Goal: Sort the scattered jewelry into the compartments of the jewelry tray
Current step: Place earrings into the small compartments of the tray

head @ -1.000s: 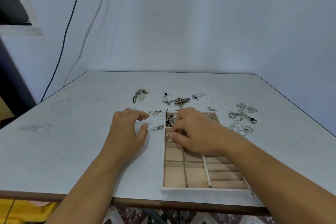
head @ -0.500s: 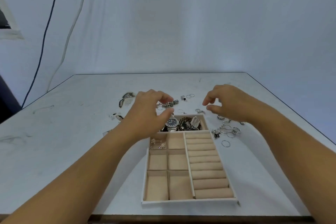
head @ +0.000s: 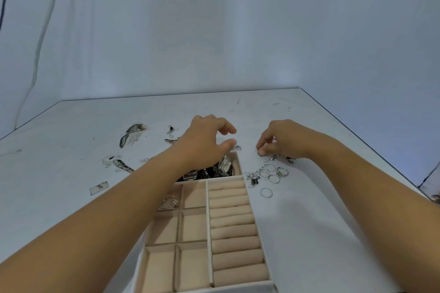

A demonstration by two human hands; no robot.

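White table (head: 71,197): left hand (head: 204,143) loosely spread above jewelry tray (head: 234,228); right hand (head: 283,140) fingertips pinched on scattered jewelry (head: 267,173).

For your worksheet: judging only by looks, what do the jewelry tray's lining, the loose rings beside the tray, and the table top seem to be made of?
Jewelry tray: the lining looks like matte beige velvet or suede fabric, soft and without glare, with padded rolls.
Loose rings: probably polished silver-toned metal; thin bands with bright glints.
Table top: likely smooth white laminate or painted board, flat with scuff marks; the exact material is unclear.
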